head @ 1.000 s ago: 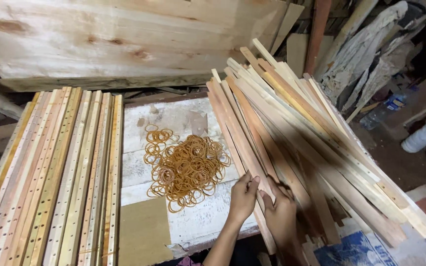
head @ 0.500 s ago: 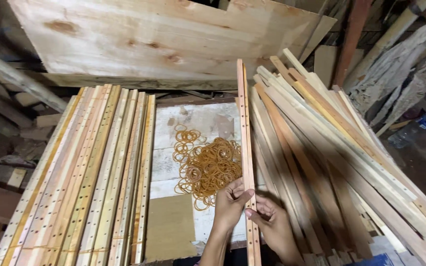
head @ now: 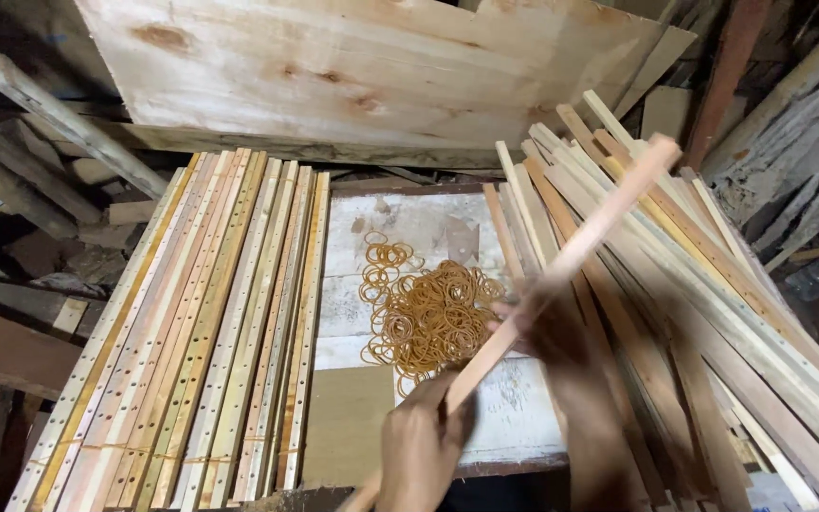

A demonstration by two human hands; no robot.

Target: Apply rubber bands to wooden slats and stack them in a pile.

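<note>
I hold one long wooden slat (head: 588, 234) in both hands; it slants from the bottom centre up to the right. My left hand (head: 422, 444) grips its lower end near the front edge of the white board (head: 428, 232). My right hand (head: 555, 330), blurred by motion, grips it further up, beside a heap of tan rubber bands (head: 431, 316) lying on the board. Under my right arm lies a loose pile of slats (head: 703, 294) fanned out to the right.
A neat stack of drilled slats (head: 203, 332), tied with bands, lies on the left. A brown cardboard piece (head: 346, 427) sits on the board's near end. A large plywood sheet (head: 362, 66) leans at the back. Scrap timber (head: 11, 190) surrounds the bench.
The slat stood nearly straight away from me half a second ago; it now tilts to the right, with my right hand higher along it. A second ago both hands rested on the right pile.
</note>
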